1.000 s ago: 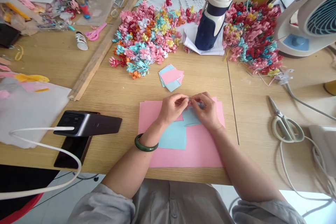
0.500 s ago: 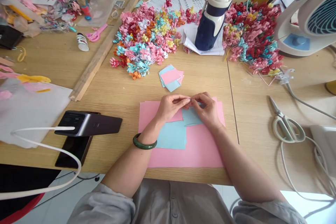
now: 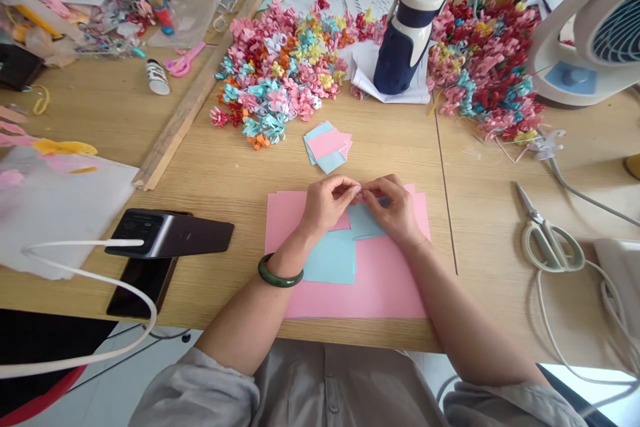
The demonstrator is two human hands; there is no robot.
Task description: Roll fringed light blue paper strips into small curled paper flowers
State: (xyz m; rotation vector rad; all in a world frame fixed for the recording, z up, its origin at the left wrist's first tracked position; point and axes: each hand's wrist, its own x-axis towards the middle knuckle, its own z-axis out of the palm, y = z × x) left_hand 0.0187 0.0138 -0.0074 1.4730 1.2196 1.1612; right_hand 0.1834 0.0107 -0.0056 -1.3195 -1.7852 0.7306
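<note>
I have both hands over the stacked pink sheets, thumb and finger of my left hand pinched together, those of my right hand the same, the two pinches almost meeting; the gap is so small that I cannot tell whether a scrap is caught there. Under my wrists, a light blue sheet lies on the pink, with another blue piece partly beneath my right hand. The near edge of the pink stops just short of the near edge of the table, and its right edge runs just left of the tabletop's seam. Beyond the far edge, a strip of wood separates it from a small pile of pink and blue cards. To the left I have wood as far as the black device; to the right, it stretches past the seam to the scissors, their blades pointing away. As for containers, a navy-and-cream bottle stands, cap on, between two heaps of curled paper, its contents hidden by opaque walls, and a small white tube lies far left.
</note>
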